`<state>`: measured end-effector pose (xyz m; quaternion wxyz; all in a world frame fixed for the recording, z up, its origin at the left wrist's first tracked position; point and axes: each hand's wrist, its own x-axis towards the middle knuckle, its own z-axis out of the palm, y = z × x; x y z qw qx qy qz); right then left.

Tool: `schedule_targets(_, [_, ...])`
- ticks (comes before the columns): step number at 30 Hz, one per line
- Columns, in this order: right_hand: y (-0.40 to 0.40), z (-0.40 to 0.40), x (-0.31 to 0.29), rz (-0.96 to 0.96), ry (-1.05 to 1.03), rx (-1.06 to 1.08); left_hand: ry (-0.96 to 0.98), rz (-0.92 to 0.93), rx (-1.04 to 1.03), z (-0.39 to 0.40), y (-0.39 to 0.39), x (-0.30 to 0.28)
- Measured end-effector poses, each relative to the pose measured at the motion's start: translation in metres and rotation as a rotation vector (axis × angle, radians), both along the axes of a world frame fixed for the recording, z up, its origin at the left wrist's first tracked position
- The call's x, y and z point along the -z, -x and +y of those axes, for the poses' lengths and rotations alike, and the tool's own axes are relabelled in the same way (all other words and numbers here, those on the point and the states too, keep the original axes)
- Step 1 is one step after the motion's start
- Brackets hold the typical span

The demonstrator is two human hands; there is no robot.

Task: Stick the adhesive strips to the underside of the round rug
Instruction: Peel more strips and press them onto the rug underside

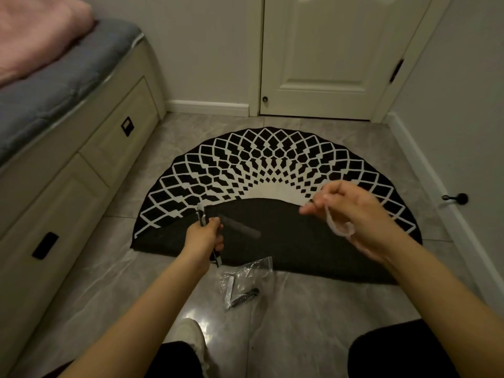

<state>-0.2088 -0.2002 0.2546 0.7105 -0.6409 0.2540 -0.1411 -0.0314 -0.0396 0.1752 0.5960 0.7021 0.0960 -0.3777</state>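
floor: glossy grey marbled tiles (313, 323)
walls: pale, white skirting (207, 106)
door: cream panelled door (321, 50), shut
bed: drawer base (81, 165), grey mattress (54, 77), pink blanket (35, 31)
light: dim

Woven-looking black-and-white cloth on the rug (272, 165), with a matt, dark, slightly grainy underside folded up near. Glossy grey marble-look floor tiles (313, 317), pretty reflective. Crinkly clear plastic bag (245, 279) on them. Pale wood-grain drawers (81, 170) left, soft quilted grey mattress cover (54, 85) above.
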Motion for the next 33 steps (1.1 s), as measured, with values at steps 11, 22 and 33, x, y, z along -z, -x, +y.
schedule_targets(11, [-0.028, 0.021, 0.056, 0.428, 0.569, -0.216, 0.014, -0.289, 0.386, -0.009, 0.024, 0.007])
schedule_targets(22, [-0.034, 0.006, 0.1, 0.412, 0.316, -0.315, 0.148, -0.099, 0.233, -0.005, 0.008, 0.028])
schedule_targets(33, [-0.097, -0.009, 0.208, 0.474, 0.199, 0.06, -0.146, -0.251, 0.341, -0.057, -0.04, 0.146])
